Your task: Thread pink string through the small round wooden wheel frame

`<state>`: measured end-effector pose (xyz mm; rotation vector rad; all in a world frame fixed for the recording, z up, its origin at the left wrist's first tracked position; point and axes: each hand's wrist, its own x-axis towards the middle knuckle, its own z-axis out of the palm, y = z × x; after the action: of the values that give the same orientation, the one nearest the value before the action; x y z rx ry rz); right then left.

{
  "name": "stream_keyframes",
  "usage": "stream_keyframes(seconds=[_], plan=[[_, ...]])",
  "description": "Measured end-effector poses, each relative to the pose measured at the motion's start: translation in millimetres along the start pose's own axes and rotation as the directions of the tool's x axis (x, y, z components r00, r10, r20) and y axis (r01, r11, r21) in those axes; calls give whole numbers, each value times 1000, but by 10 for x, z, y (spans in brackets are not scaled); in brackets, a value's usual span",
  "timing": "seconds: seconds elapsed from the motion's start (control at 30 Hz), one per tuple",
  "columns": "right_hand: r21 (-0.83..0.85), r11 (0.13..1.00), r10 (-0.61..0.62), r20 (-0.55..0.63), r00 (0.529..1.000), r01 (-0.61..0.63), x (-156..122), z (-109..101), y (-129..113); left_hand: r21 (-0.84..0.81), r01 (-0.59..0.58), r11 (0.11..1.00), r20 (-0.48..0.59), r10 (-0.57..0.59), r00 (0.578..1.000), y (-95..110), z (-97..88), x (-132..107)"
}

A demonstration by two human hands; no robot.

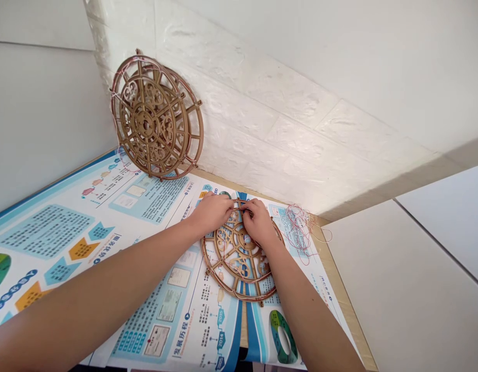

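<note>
A round gold openwork frame (239,268), like a spoked wheel with scroll patterns, lies flat on printed sheets. Thin reddish and white wire (227,266) runs along its rings and loosely across the spokes. At its far rim, my left hand (212,212) is closed, fingertips pinched on the frame's edge. My right hand (258,221) is closed just beside it, thumb and forefinger pinching what looks like the thin wire at the same rim. The fingers partly hide what they grip. My right forearm covers the frame's right side.
More gold wheel frames (156,121) lean upright against the white brick-patterned wall (239,103) at the back left. A loose tangle of pink and white wire (301,225) lies right of my hands. Printed sheets (146,248) cover the wooden table (341,281), with white panels around it.
</note>
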<state>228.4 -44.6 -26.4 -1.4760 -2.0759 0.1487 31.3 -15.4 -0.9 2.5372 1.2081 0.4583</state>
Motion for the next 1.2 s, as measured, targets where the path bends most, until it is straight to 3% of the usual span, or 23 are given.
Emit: stream_keyframes(seconds=[1.2], plan=[[-4, 1000, -7, 2, 1000, 7, 2, -4, -2, 8, -1, 1000, -20, 1, 1000, -7, 12, 2]])
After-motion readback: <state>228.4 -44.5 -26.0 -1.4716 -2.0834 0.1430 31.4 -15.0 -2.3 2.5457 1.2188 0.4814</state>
